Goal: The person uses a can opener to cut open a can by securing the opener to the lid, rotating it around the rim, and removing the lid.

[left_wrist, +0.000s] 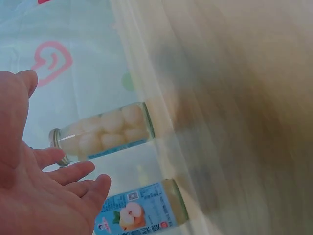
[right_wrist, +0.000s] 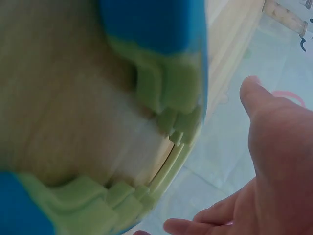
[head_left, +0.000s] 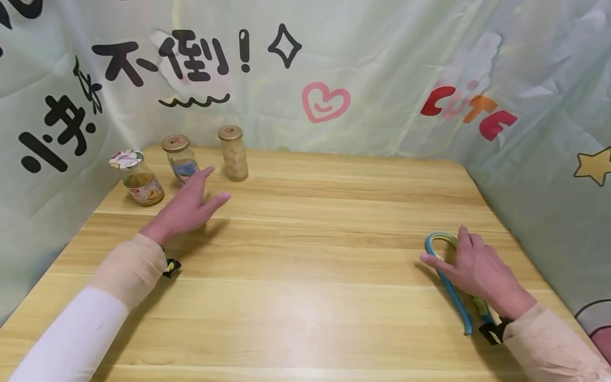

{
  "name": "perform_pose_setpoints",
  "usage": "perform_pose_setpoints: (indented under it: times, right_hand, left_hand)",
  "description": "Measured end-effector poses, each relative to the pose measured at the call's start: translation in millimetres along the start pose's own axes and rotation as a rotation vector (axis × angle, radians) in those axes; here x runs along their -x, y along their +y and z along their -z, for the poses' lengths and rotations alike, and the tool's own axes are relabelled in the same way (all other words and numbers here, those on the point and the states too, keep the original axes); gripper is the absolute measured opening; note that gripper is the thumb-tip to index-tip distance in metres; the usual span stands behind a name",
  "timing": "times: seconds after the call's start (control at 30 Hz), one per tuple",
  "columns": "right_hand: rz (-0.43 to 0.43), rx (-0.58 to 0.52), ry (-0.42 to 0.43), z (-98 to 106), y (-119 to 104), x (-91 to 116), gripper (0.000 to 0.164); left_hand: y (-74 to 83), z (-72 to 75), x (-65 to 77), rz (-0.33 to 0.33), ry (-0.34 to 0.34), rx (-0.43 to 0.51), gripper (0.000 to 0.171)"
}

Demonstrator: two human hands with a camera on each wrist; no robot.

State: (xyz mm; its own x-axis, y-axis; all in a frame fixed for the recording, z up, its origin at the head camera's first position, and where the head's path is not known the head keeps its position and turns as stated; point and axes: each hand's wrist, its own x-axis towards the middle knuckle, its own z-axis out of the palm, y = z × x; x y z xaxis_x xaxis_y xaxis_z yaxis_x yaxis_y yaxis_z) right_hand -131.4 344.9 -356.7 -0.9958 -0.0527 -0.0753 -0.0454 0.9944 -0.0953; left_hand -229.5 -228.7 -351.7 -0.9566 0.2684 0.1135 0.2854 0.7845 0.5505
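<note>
My left hand [head_left: 186,207] reaches over the back left of the table, thumb and fingers spread and holding nothing. Just beyond its fingers stand a tall jar [head_left: 235,159] of pale round pieces and a gold-lidded jar [head_left: 183,168] with a blue label, partly hidden by the hand. Left of these is a jar [head_left: 145,187] with a patterned lid and yellowish contents. On the right, my right hand [head_left: 482,270] hovers with extended fingers over a blue and green U-shaped jar opener [head_left: 453,294], overlapping it in the head view. The opener's stepped green inner side [right_wrist: 181,78] shows close in the right wrist view.
The wood-grain table [head_left: 324,249] reaches back to a printed cloth [head_left: 382,63] hanging behind it and along both sides. A dark strap [head_left: 172,268] sits at my left wrist and another [head_left: 494,331] at the right.
</note>
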Motion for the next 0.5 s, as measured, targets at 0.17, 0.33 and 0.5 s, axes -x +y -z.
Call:
perform_pose_setpoints:
  times: [0.17,0.33,0.5]
  right_hand:
    - [-0.022,0.009,-0.034,-4,-3,3,0.124]
    - [-0.018,-0.019,-0.057,-7,-4,8,0.124]
    - [-0.002,-0.012,-0.041,-8,-4,13,0.126]
  left_hand:
    - [-2.3,-5.7,-11.1,0.009,0.011,0.007,0.091]
    - [-3.2,-10.8,-21.1,0.039,0.003,0.042,0.092]
    - [-2.5,-13.1,-33.6,0.078,0.015,0.083,0.094]
